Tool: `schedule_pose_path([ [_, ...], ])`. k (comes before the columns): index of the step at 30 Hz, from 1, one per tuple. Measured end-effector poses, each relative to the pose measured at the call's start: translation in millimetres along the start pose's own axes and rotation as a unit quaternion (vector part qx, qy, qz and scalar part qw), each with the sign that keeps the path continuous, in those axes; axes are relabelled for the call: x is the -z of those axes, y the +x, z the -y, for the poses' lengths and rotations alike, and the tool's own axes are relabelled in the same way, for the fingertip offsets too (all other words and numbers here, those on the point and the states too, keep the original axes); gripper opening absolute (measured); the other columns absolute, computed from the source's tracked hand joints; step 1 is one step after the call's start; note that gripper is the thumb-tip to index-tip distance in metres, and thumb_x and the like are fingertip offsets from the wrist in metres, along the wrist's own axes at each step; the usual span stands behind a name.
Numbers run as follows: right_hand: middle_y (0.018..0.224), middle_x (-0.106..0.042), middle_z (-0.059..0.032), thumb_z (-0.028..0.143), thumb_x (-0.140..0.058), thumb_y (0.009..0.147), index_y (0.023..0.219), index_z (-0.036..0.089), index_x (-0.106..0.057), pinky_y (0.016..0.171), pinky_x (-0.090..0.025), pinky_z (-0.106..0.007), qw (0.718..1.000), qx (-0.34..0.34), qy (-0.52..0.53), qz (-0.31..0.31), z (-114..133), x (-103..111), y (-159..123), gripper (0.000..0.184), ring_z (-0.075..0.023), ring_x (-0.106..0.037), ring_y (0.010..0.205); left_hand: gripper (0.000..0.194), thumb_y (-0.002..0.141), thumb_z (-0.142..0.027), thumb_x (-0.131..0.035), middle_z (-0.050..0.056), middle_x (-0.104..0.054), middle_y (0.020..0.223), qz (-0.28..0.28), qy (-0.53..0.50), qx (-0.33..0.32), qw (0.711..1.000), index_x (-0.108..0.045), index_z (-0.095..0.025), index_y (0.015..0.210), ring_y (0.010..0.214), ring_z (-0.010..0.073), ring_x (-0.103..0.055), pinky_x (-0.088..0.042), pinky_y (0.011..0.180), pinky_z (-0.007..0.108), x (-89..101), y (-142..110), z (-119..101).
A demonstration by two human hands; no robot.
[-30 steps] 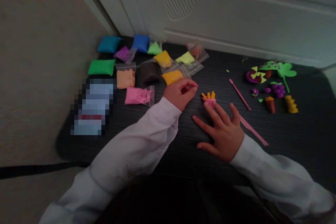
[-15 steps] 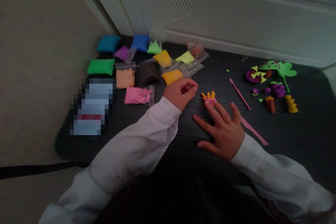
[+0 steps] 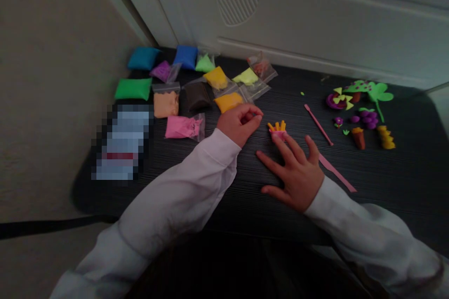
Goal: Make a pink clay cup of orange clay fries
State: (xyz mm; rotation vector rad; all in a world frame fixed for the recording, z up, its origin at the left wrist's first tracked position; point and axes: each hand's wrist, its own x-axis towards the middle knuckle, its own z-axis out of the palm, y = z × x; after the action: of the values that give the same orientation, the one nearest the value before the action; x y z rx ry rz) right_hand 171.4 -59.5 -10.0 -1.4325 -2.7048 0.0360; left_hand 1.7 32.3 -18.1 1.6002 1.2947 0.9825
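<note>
A small clay model of French fries point(image 3: 277, 129), yellow sticks in a pink holder, lies on the dark tabletop. My right hand point(image 3: 294, 173) is spread flat beside it, with a middle fingertip over the pink holder. To the left of the fries, my left hand point(image 3: 240, 124) rests with its fingers curled and the thumb pressed to the index finger; whatever may be between them is hidden. Just behind that hand is an orange clay packet point(image 3: 228, 101). A pink clay knife point(image 3: 337, 173) lies to the right of my right hand, and a thin pink tool point(image 3: 318, 124) is farther back.
Several clay bags, including a pink bag point(image 3: 182, 127) and a brown bag point(image 3: 197, 96), cover the back left. A phone with a blurred screen point(image 3: 124, 142) lies at left. Finished models, such as purple grapes point(image 3: 369, 119) and a purple bowl point(image 3: 336, 101), stand at right. A white panel point(image 3: 280, 9) rises behind.
The whole view has shifted slightly left. Both hands keep the same pose beside the fries model.
</note>
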Motion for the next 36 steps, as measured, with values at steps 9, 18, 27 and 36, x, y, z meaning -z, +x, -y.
schedule_pose_path([
  [9, 0.143, -0.019, -0.0104, 0.061, -0.043, 0.073, 0.128, 0.033, -0.035, 0.098, -0.007, -0.058, 0.998, 0.009, 0.02, -0.053, -2, 7, -3, 0.062, -0.0334, -0.021, 0.128, 0.014, 0.071, -0.025, -0.053, -0.003, -0.053, 0.058, 0.005, 0.008, -0.007, 1.0, -0.061, -0.015, 0.079, 0.054, 0.0078, -0.047, -0.038, 0.052, 0.02, 0.9, 0, 2],
  [18, 0.13, -0.042, -0.0104, 0.03, -0.053, 0.078, 0.116, 0.02, -0.051, 0.096, -0.033, -0.043, 0.981, -0.099, 0.062, -0.156, -43, 23, -34, 0.039, -0.025, -0.043, 0.116, 0.016, 0.07, -0.027, -0.055, -0.002, -0.057, 0.065, 0.128, 0.106, -0.039, 0.985, -0.063, -0.015, 0.079, 0.053, 0.0075, -0.046, -0.037, 0.051, 0.021, 14.8, -9, -11],
  [27, 0.097, -0.06, -0.0096, 0.038, -0.054, 0.076, 0.097, 0.017, -0.063, 0.077, -0.048, -0.039, 0.949, -0.282, 0.02, -0.142, -52, -4, -85, 0.031, -0.0222, -0.057, 0.086, 0.023, 0.073, -0.031, -0.056, 0.004, -0.062, 0.093, 0.277, 0.273, -0.202, 0.899, -0.064, -0.022, 0.093, 0.086, 0.0162, -0.054, -0.042, 0.079, 0.032, 38.4, -50, 4],
  [36, 0.076, -0.059, -0.0045, 0.032, -0.051, 0.077, 0.08, 0.019, -0.056, 0.065, -0.047, -0.032, 0.942, -0.294, 0.09, -0.134, -44, -4, -76, 0.014, -0.0179, -0.056, 0.071, 0.018, 0.078, -0.027, -0.049, 0.004, -0.063, 0.083, 0.238, 0.3, -0.224, 0.896, -0.065, -0.02, 0.08, 0.079, 0.0159, -0.054, -0.043, 0.073, 0.032, 31.8, -56, 7],
])
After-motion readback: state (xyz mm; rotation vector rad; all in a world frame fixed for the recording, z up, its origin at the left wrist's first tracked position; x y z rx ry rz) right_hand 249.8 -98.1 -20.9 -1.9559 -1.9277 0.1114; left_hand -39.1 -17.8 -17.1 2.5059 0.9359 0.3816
